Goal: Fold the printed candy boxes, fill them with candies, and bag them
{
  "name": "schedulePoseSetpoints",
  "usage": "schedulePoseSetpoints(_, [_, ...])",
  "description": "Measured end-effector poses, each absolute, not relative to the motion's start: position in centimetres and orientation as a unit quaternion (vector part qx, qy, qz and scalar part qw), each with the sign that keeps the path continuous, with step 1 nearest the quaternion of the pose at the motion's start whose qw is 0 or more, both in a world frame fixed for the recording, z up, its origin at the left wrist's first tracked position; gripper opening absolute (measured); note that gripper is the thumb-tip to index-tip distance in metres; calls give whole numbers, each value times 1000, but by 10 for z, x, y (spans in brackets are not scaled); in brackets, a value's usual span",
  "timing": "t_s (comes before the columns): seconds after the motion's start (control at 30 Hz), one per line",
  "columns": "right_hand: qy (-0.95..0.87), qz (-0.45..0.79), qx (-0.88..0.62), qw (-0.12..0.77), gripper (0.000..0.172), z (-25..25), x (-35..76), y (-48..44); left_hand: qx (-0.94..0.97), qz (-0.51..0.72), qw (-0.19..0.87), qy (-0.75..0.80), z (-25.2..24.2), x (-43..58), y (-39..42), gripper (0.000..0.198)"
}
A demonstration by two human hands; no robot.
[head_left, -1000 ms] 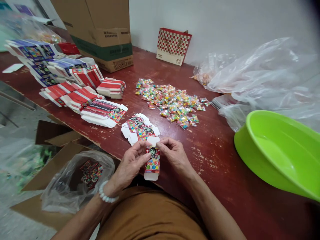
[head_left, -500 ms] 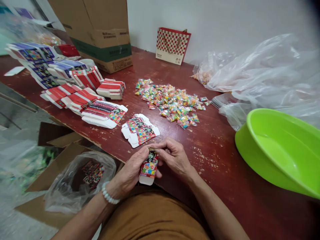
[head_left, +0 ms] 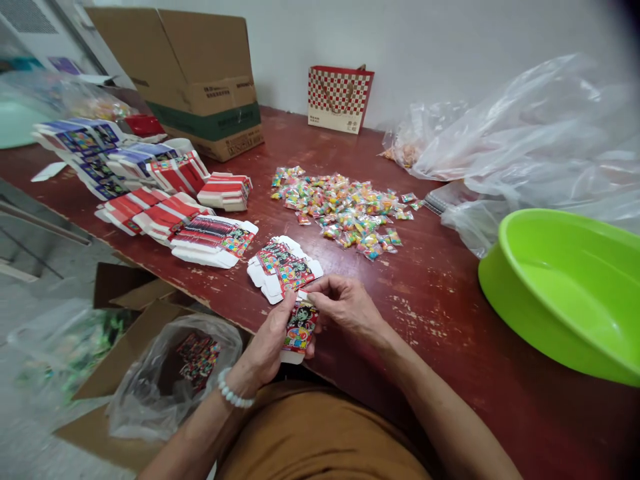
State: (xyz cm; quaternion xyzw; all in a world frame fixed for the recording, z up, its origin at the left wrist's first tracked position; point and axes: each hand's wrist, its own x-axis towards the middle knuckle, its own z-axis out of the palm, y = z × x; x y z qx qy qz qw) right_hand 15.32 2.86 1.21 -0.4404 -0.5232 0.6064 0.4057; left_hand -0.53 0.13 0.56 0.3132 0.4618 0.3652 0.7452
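Carton (head_left: 301, 329) has tilted, held near the table edge (head_left: 227, 304).

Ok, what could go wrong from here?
The small carton, gripped by the left hand, might crease at its white top flap if the right hand presses too hard. It is also held near the edge of the table, so a slip could drop it. The loose overlapping cartons just beyond the hands might get nudged out of place.
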Motion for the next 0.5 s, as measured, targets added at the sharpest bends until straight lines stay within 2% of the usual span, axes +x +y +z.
schedulePoseSetpoints(0.3, [-523,663,-362,395,26,10,163,21,288,338,772,456,6,0,0,59])
schedulePoseSetpoints(0.5, [-542,599,-393,440,19,9,163,11,275,348,773,454,6,4,-2,64])
